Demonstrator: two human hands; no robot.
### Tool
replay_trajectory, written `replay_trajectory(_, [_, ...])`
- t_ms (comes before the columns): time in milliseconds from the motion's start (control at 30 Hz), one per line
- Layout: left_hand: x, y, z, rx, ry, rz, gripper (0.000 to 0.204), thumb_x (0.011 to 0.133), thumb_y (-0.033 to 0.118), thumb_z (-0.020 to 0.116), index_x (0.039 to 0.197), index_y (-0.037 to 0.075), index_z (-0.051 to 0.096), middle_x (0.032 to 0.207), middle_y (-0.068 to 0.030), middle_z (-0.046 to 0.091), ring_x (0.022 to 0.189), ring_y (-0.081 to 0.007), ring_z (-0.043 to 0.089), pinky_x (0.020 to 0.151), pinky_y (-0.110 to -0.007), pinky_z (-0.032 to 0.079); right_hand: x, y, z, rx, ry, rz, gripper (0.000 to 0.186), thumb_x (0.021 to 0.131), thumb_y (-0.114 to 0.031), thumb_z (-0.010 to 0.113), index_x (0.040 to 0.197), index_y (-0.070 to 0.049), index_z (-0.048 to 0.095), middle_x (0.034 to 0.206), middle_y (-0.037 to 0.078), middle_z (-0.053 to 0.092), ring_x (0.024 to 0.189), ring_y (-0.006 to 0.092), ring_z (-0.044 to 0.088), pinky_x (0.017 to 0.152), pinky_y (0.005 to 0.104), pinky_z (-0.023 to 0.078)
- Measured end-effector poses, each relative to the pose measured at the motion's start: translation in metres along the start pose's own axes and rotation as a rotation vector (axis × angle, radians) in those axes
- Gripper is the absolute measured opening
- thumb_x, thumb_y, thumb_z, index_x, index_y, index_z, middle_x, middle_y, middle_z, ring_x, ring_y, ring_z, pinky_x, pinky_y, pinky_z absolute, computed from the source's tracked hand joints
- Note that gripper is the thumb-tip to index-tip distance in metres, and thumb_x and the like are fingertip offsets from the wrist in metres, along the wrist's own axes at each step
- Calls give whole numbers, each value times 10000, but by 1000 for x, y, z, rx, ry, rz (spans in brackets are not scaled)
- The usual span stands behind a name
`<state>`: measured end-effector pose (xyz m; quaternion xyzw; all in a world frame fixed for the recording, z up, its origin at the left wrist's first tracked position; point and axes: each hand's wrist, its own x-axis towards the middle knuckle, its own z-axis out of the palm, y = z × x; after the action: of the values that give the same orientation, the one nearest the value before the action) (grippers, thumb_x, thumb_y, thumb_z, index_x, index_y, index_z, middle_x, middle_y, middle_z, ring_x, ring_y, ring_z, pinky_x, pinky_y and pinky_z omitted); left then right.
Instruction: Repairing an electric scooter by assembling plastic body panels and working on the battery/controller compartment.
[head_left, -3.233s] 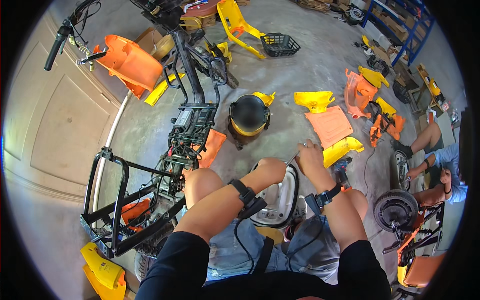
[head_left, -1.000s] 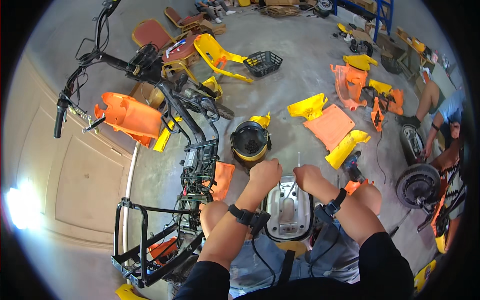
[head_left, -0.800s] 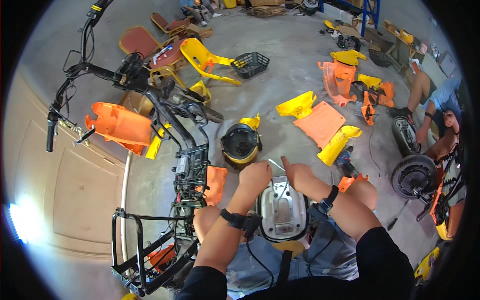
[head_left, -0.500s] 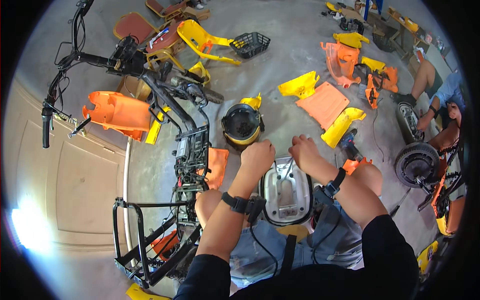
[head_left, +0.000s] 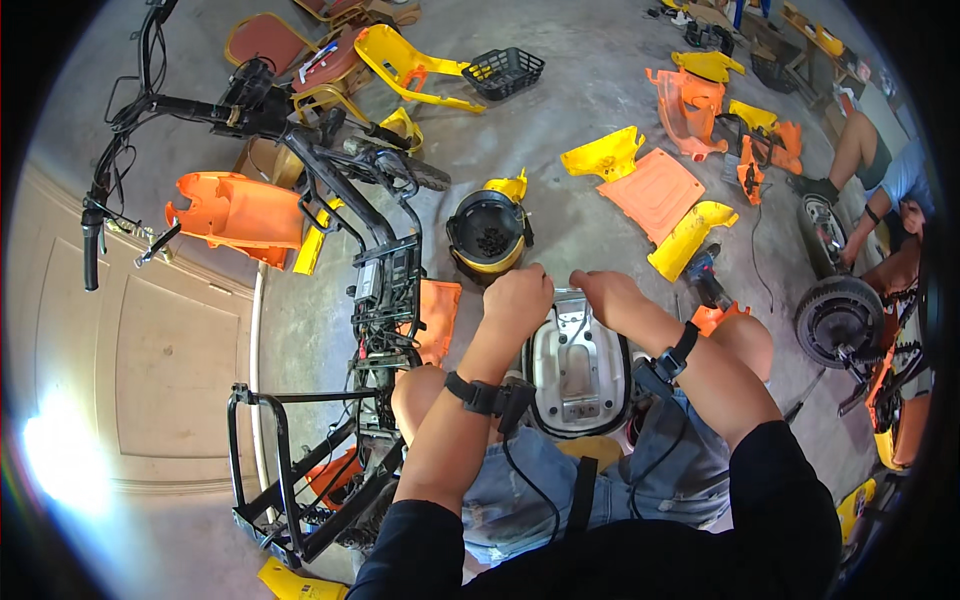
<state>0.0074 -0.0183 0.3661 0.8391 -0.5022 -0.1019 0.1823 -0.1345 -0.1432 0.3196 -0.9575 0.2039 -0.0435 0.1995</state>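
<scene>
An upturned two-wheeler seat (head_left: 577, 384) lies between my knees, its pale, ribbed underside facing up within a black rim. At its far end, a metal bracket shows between my hands. My left hand (head_left: 519, 300) is closed at the bracket's left side, fingers curled away from view. Opposite it, my right hand (head_left: 607, 295) is closed too, thumb and fingers bent inward. Whatever either hand grips is hidden behind the knuckles. Just beyond my left hand stands a yellow bowl-shaped container (head_left: 485, 267) with a black inside, resembling an upturned helmet, holding small dark pieces.
At left stands a stripped black two-wheeler frame (head_left: 385, 290). Orange panels (head_left: 655, 192) and yellow panels (head_left: 693, 240) lie on the floor ahead, near a power drill (head_left: 708, 277). A black basket (head_left: 503, 73) sits farther off. Another person (head_left: 865, 190) works beside a wheel (head_left: 838, 325) at right.
My hands have come slightly closer together at the seat's far end, the right one rolling inward a little. The whole view has shifted slightly.
</scene>
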Motion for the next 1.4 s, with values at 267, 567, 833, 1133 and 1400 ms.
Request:
replay_trajectory(267, [1, -4, 7, -2, 59, 3, 261, 885, 305, 550, 857, 62, 640, 764, -198, 655, 747, -406, 638, 678, -512, 503, 0, 8, -5, -180, 149, -265, 121, 797, -101, 570, 767, -38, 668, 1060, 169, 641, 1021, 353, 594, 766, 427, 503])
replay_trajectory(567, [2, -2, 7, -19, 53, -7, 258, 882, 299, 551, 863, 55, 631, 768, -207, 654, 743, -418, 636, 680, -517, 501, 5, -2, 5, -181, -123, 73, 168, 813, -106, 589, 941, -69, 691, 1118, 155, 625, 1065, 339, 593, 836, 435, 512])
replay_trajectory(833, [0, -1, 3, -19, 40, -9, 264, 883, 292, 551, 874, 40, 625, 765, -213, 653, 739, -418, 636, 673, -517, 498, 0, -6, -8, -24, -111, 23, 264, 812, -41, 557, 1064, -67, 630, 953, 145, 674, 904, 378, 649, 772, 437, 514])
replay_trajectory(1133, [2, 0, 2, -37, 44, -27, 255, 883, 293, 554, 892, 48, 625, 777, -206, 659, 751, -414, 641, 683, -511, 505, -1, -1, -4, -270, 39, -161, 242, 781, -103, 609, 1008, -116, 692, 1176, 125, 619, 1203, 264, 512, 996, 440, 375])
replay_trajectory(1400, [2, 0, 2, -39, 34, -34, 250, 884, 284, 546, 901, 49, 630, 798, -196, 668, 768, -404, 647, 699, -507, 509, 1, -8, -1, -213, -27, 123, 290, 794, -88, 596, 1066, -133, 688, 1309, 141, 532, 1163, 325, 545, 926, 457, 441])
